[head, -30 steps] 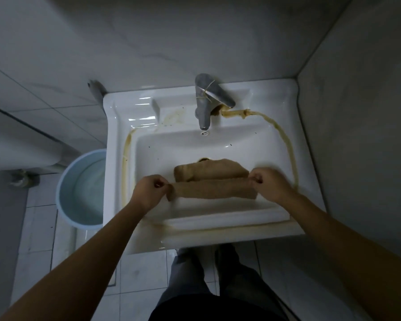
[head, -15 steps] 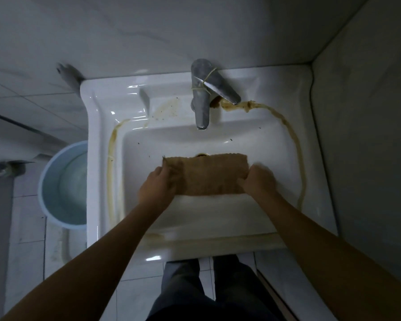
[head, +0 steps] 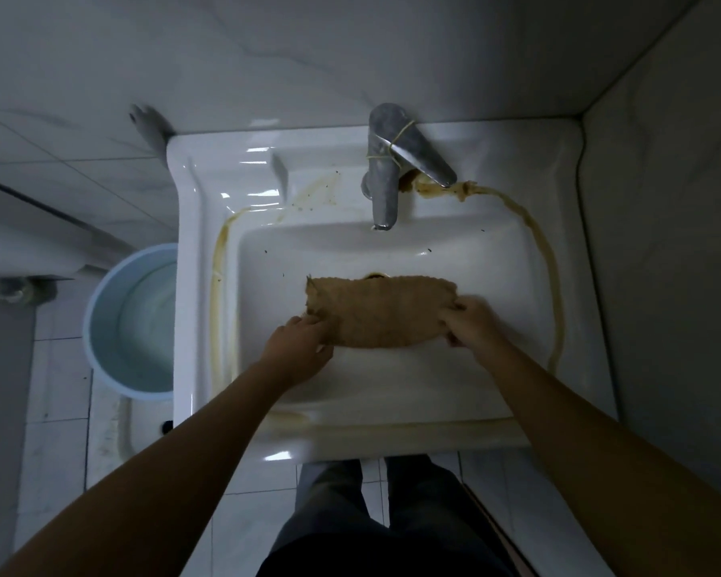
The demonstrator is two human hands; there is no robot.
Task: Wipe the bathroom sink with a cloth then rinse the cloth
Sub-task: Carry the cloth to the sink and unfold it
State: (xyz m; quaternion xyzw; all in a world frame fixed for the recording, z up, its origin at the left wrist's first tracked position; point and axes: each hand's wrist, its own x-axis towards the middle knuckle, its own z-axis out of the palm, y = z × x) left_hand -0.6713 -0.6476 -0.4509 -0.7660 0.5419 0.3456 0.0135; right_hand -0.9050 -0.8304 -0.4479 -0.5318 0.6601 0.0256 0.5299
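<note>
A brown cloth is spread flat over the middle of the white sink basin, partly covering the drain. My left hand pinches its near left corner. My right hand grips its right edge. The metal faucet stands at the back of the sink with no water running. A yellow-brown stain line loops around the sink's rim on both sides, and dark specks dot the basin.
A pale blue bucket holding water stands on the tiled floor left of the sink. Walls close in behind and on the right. My legs are below the sink's front edge.
The cloth, folded into a narrow strip a second ago, has been opened out flat in the basin. Both hands shifted slightly forward with it.
</note>
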